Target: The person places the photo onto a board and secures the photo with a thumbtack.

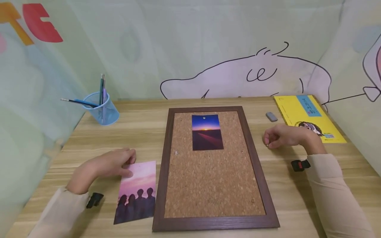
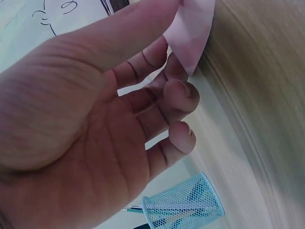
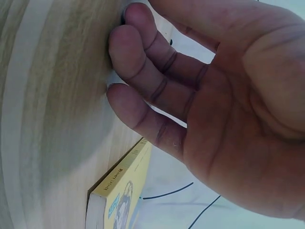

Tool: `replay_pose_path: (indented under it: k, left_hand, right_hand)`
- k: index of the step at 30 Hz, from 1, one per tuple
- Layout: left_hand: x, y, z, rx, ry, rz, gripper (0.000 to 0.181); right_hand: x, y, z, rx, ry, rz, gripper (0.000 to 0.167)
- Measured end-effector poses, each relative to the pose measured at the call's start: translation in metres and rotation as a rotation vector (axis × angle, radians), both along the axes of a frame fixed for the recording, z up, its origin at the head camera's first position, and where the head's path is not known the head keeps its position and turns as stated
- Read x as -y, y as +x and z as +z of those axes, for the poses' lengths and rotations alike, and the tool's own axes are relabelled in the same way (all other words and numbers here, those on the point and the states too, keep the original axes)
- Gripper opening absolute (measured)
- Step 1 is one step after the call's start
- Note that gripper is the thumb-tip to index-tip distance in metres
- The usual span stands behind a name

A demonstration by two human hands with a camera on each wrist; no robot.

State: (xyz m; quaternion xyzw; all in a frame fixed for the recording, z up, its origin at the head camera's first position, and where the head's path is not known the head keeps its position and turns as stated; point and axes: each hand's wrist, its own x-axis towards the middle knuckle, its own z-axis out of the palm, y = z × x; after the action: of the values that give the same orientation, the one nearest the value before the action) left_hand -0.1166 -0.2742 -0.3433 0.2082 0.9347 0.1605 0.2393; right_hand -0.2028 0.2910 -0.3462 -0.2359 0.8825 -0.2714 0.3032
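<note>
Photo (image 1: 137, 195) of four dark figures under a pink sky: top left corner pinched by left hand (image 1: 110, 162), thumb over it, at least one finger behind. Other fingers loosely bent, gaps between them, nothing in the palm. Photo sits just left of the corkboard (image 1: 209, 185); whether its lower right corner touches the frame, cannot tell. Nor is it clear how much of the sheet is raised from the table (image 1: 140, 132).

Right hand (image 1: 287, 135) near the board's right side, low over the table. Thumb and forefinger nearly closed on a small shiny pin (image 1: 267, 145); only a glint shows, shape hard to make out. Remaining fingers curled toward the table, tips close to the wood.

Sunset print (image 1: 207, 138) on the upper cork, a pin head (image 1: 204, 118) near its top edge.

Left wrist view: thumb tip and most of the photo cut off at the top. Right wrist view: thumb end out of frame, pin not visible. Right hand and wrist cover part of the yellow book (image 1: 306, 112) in the head view.
</note>
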Motion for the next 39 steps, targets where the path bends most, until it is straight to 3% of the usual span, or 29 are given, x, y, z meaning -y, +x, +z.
replay_pose_path:
  k: [9,22,29,39]
  left_hand:
    - [0.003,0.0,0.001,0.016,0.023,-0.025,0.031]
    - [0.011,-0.003,0.0,-0.055,0.09,-0.128,0.021]
    - [0.017,-0.006,0.004,-0.019,0.11,-0.153,0.014]
    - [0.021,-0.005,0.012,0.023,0.222,-0.251,0.013]
  right_hand:
    - [0.002,-0.001,0.0,-0.03,0.054,0.024,0.009]
    - [-0.002,0.0,0.003,0.012,0.041,0.037,0.007]
    - [-0.004,0.0,0.0,0.003,-0.015,0.06,0.006]
    - [-0.002,0.002,0.002,-0.019,-0.064,0.053,0.006]
